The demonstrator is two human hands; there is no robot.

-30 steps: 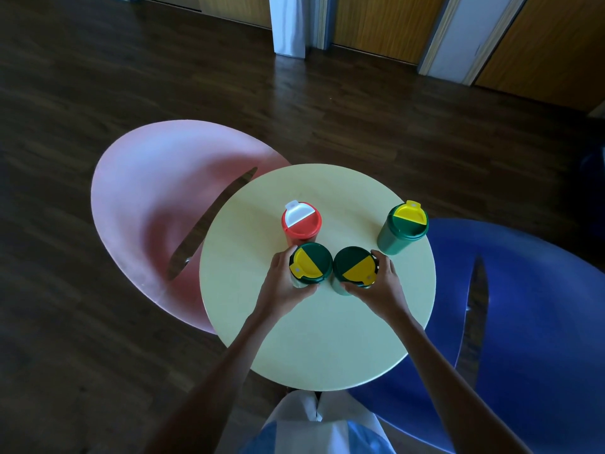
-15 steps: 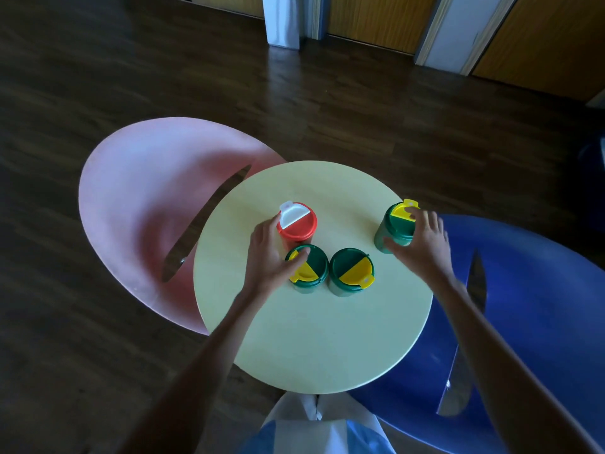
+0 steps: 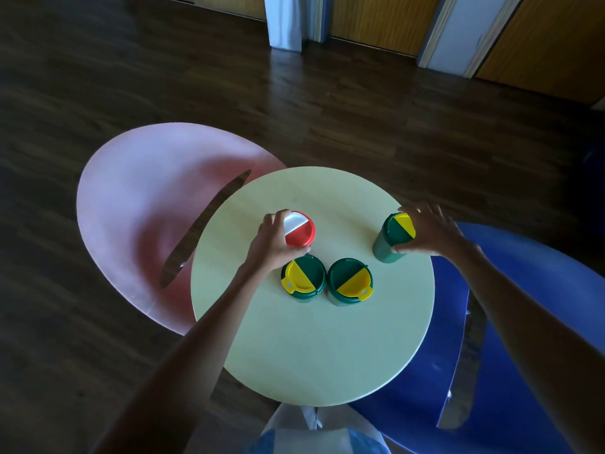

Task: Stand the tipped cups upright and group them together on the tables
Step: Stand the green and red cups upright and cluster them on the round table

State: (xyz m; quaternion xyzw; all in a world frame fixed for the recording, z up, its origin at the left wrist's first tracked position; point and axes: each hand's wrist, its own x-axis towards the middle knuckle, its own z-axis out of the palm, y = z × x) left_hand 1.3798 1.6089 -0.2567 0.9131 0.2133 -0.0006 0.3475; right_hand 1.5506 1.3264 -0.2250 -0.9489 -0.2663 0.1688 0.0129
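Observation:
Several lidded cups stand upright on the round pale-yellow table (image 3: 311, 348). My left hand (image 3: 273, 245) grips the red cup with a red and white lid (image 3: 301, 232) from its left side. Wrapped around the green cup with a yellow-flap lid (image 3: 394, 235) near the table's right edge is my right hand (image 3: 429, 234). Two more green cups with yellow flaps, the left one (image 3: 303, 278) and the right one (image 3: 349, 282), stand side by side in the middle, just in front of the red cup.
A pink curved chair (image 3: 147, 217) stands to the table's left and a blue curved chair (image 3: 530, 322) to its right, both tucked partly under the tabletop. Dark wooden floor surrounds them. Wooden doors and a white post (image 3: 283, 21) line the far wall.
Both hands have left the two middle green cups. My left hand moved up onto the red cup and closed on it; my right hand reached right and closed on the far green cup.

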